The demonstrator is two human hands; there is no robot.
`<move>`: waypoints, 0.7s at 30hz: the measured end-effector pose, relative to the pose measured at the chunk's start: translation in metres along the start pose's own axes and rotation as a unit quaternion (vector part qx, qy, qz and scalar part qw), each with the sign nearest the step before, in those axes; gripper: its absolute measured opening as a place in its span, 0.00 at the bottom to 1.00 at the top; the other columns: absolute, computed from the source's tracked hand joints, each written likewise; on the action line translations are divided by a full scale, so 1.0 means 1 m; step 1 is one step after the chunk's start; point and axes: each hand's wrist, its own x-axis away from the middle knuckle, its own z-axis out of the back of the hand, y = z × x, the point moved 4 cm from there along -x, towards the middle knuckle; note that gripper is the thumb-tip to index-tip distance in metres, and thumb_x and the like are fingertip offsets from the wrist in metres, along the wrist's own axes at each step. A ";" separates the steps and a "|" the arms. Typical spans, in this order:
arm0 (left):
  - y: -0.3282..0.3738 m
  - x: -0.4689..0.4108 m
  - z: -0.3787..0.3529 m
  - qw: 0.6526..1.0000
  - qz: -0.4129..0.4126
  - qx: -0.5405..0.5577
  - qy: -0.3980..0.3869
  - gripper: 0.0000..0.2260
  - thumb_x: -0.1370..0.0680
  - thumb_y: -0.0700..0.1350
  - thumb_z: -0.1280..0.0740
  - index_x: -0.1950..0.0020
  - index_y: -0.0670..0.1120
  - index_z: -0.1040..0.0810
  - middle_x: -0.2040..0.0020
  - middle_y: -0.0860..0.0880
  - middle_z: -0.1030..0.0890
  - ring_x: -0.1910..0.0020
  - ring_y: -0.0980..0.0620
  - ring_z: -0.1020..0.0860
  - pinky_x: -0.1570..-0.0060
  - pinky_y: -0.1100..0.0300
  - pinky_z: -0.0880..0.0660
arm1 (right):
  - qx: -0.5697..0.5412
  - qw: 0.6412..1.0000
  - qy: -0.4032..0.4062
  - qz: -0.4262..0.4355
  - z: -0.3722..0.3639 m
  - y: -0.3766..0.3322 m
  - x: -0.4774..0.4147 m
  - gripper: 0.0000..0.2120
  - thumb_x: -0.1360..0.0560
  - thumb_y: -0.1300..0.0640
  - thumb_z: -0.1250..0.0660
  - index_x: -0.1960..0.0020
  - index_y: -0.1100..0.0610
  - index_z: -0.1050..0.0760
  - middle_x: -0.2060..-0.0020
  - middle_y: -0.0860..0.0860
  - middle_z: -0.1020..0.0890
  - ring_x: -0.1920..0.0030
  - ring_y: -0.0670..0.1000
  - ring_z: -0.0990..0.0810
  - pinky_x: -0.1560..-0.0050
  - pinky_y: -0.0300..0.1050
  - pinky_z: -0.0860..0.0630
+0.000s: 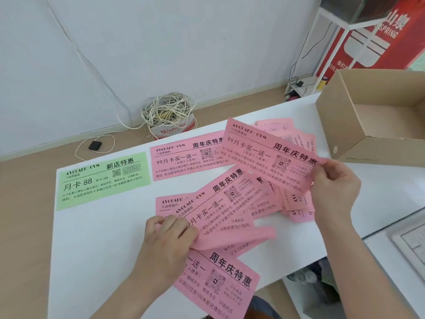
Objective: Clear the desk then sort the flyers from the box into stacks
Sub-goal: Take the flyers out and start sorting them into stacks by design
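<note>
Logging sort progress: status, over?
Right hand pinches a raised pink flyer. Left hand grips the loose pink pile. Green flyer and flat pink flyer lie side by side. Box open.

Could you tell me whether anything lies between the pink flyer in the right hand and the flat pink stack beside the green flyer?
Nothing visible does: the pink paper flyer pinched by the right hand hangs with its left end over the flat pink stack.

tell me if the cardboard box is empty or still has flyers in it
Looks empty: the open-topped cardboard box shows only bare brown floor inside. Its right part runs out of frame, so cannot tell there.
</note>
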 end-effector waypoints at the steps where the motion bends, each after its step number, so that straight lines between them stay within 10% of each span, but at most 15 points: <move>1: -0.001 0.000 0.001 1.000 0.004 0.011 -0.008 0.13 0.35 0.38 0.47 0.57 0.53 0.31 0.61 0.55 0.26 0.58 0.51 0.28 0.51 0.54 0.39 | -0.006 1.000 -0.017 -0.010 -0.002 0.000 0.000 0.08 0.23 0.63 0.36 0.55 0.53 0.21 0.62 0.46 0.18 0.64 0.43 0.21 0.56 0.48 0.22; 5: -0.003 -0.001 0.004 0.997 0.006 0.057 -0.041 0.15 0.39 0.37 0.48 0.59 0.55 0.36 0.63 0.58 0.24 0.60 0.54 0.27 0.51 0.58 0.39 | 0.012 0.992 -0.128 -0.014 -0.015 -0.004 0.008 0.10 0.23 0.66 0.37 0.57 0.53 0.22 0.62 0.48 0.17 0.62 0.48 0.20 0.60 0.44 0.22; 10: -0.020 -0.009 0.020 0.977 0.112 0.159 -0.089 0.16 0.36 0.39 0.25 0.61 0.56 0.28 0.68 0.64 0.26 0.67 0.60 0.27 0.61 0.72 0.37 | 0.184 0.917 -0.346 0.072 -0.047 -0.017 0.035 0.15 0.24 0.67 0.36 0.60 0.48 0.22 0.63 0.43 0.16 0.62 0.44 0.18 0.61 0.39 0.21; 14: -0.028 -0.029 0.026 0.960 0.192 0.130 -0.156 0.29 0.26 0.51 0.30 0.30 0.64 0.38 0.45 0.57 0.20 0.46 0.52 0.23 0.48 0.61 0.28 | 0.191 0.874 -0.442 0.066 -0.059 -0.010 0.057 0.10 0.25 0.68 0.35 0.56 0.56 0.18 0.62 0.47 0.14 0.60 0.48 0.15 0.54 0.51 0.18; 21: -0.036 -0.030 0.000 0.969 0.164 0.007 -0.185 0.23 0.29 0.57 0.30 0.36 0.56 0.29 0.43 0.56 0.32 0.40 0.53 0.33 0.46 0.57 0.34 | 0.294 0.842 -0.437 0.119 -0.068 -0.021 0.041 0.13 0.24 0.60 0.35 0.44 0.47 0.22 0.47 0.45 0.20 0.58 0.41 0.24 0.60 0.30 0.29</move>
